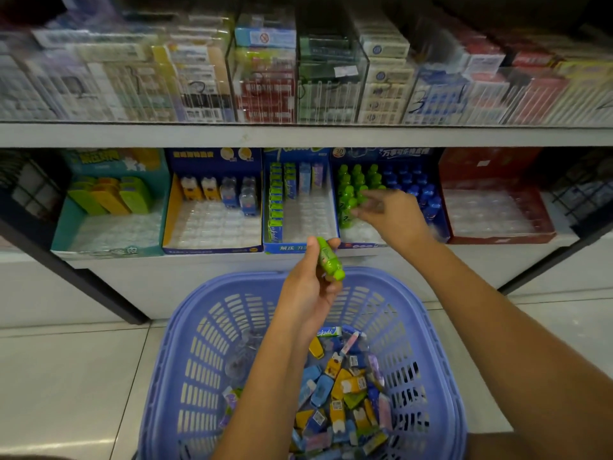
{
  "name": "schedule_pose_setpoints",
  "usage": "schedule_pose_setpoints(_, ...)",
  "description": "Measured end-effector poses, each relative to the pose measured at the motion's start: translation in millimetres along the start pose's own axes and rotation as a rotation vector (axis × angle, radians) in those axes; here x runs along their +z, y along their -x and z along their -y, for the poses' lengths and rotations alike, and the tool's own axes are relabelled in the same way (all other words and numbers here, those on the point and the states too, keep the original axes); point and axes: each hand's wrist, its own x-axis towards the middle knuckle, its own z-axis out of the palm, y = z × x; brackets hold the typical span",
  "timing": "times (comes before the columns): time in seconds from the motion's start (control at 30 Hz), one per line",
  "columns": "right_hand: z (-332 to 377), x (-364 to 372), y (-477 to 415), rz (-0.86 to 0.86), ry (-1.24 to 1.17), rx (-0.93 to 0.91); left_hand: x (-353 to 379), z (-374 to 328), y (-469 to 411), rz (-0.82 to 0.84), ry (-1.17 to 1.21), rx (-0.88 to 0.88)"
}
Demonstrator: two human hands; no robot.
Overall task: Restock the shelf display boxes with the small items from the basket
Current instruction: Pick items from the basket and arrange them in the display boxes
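Nearest me, the purple basket (199,360) sits on the floor tiles, and the small items (345,393) lie heaped in its bottom: yellow, blue, pink and green packs in a loose pile. My left forearm crosses over it. Above the basket's far rim, my left hand (308,293) grips a green bottle (328,260) between thumb and curled fingers, and the bottle is tilted with its cap pointing down toward the basket.

Beyond the basket and a little to its right, my right hand (394,217) is stretched out with its fingers spread and nothing in it. It is slightly blurred, over the bottle display box (398,154). In that box, green bottles (351,190) stand on the left and blue bottles (418,190) on the right, with bare tray slots at the front.

Further left past the basket stand a box of green packs (282,247), a dark blue box (212,250) and a teal box (109,250). A red box (497,240) stands off to the right. Above them all, the upper shelf (298,134) carries clear cases of blurred cartons.
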Motion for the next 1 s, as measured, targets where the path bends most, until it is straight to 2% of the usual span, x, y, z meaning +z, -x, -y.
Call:
schedule_pose_setpoints(0.07, 2, -7, 24, -0.036, -0.184, 0.035, 1, -1, 0, -0.006, 0.006, 0.047)
schedule_pose_setpoints(0.13, 7, -13, 52, 0.076, -0.496, 0.047, 2, -3, 0, -0.038, 0.007, 0.065)
schedule_pose_setpoints(0.2, 13, -15, 74, 0.206, -0.685, 0.015, 3, -4, 2, -0.042, 0.033, 0.059)
schedule_pose_setpoints(0.27, 19, -10, 84, 0.217, -0.701, -0.02, 5, -5, 5, -0.028, 0.074, 0.033)
schedule_pose_setpoints(0.4, 29, -2, 87, 0.084, -0.558, -0.081, 13, -5, 11, -0.015, 0.16, -0.035)
schedule_pose_setpoints(0.53, 31, -11, 81, 0.047, -0.49, -0.132, 15, -6, 11, -0.024, 0.121, -0.064)
schedule_pose_setpoints(0.6, 27, -22, 74, 0.086, -0.512, -0.108, 12, -9, 11, -0.006, 0.099, -0.065)
schedule_pose_setpoints(0.67, 21, -35, 69, 0.206, -0.516, -0.087, 10, -12, 11, 0.042, 0.059, -0.055)
schedule_pose_setpoints(0.73, 14, -43, 66, 0.283, -0.545, -0.062, 8, -13, 10, 0.076, 0.003, 0.002)
schedule_pose_setpoints(0.9, 7, -39, 61, 0.17, -0.8, 0.163, 15, -3, 6, 0.011, -0.263, 0.314)
schedule_pose_setpoints(1.0, 2, -36, 56, 0.18, -0.825, 0.232, 21, 5, 4, 0.006, -0.454, 0.47)
